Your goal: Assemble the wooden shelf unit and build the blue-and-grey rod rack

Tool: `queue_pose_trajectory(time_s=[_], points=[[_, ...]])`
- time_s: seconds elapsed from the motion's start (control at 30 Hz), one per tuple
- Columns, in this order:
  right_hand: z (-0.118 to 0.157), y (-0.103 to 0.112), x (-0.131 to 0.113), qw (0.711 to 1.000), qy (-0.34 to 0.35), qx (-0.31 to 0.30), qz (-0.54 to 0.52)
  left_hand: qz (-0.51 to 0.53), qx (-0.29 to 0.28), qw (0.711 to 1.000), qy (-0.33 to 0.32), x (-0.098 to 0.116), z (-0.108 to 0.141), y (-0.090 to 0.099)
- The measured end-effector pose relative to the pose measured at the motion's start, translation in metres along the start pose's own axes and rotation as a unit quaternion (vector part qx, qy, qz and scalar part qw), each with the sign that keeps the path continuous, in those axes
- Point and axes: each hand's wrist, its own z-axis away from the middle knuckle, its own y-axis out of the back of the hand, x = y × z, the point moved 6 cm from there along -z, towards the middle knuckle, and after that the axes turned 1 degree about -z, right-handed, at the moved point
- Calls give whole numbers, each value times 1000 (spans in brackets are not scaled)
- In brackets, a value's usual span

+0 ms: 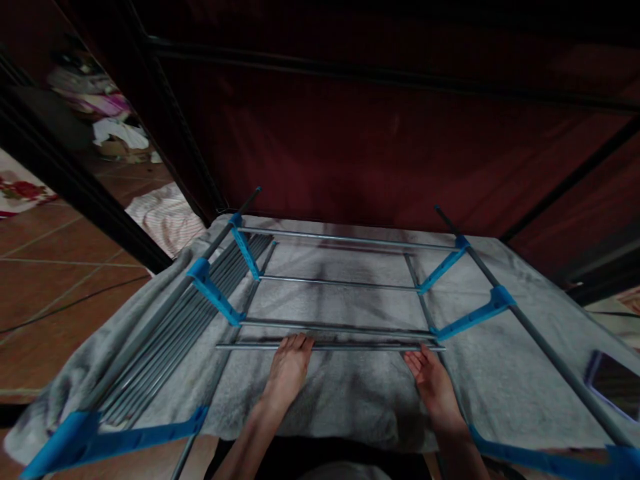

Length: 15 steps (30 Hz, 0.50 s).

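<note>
A loose grey metal rod (360, 347) lies crosswise before me, just nearer than the fixed crossbar (340, 328) of a rack frame. My left hand (294, 360) has its fingers curled over the rod left of its middle. Near the rod's right end, my right hand (425, 373) touches it from below with fingers partly spread, palm turned up. Blue plastic brackets (217, 293) join the long tubes on the left, and matching brackets (475, 313) join those on the right. Two more crossbars span the far part of the frame.
Several loose rods (185, 327) lie side by side at the left on a grey cloth (500, 373). A phone (615, 383) rests at the right edge. A dark red panel (360, 147) stands behind. Cloth items (120, 133) lie on the tiled floor.
</note>
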Motion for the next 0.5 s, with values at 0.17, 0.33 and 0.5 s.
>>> queue_pose_trajectory(time_s=[0.17,0.33,0.5], points=[[6,-5,-1,1000,8,1,22,25,37,999,6,-16,15,-7],[15,-15,-5,999,33,12,33,26,44,999,-16,-22,22,-18],[20,-20,-8,998,47,-7,29,24,60,997,-38,-18,20,-20]])
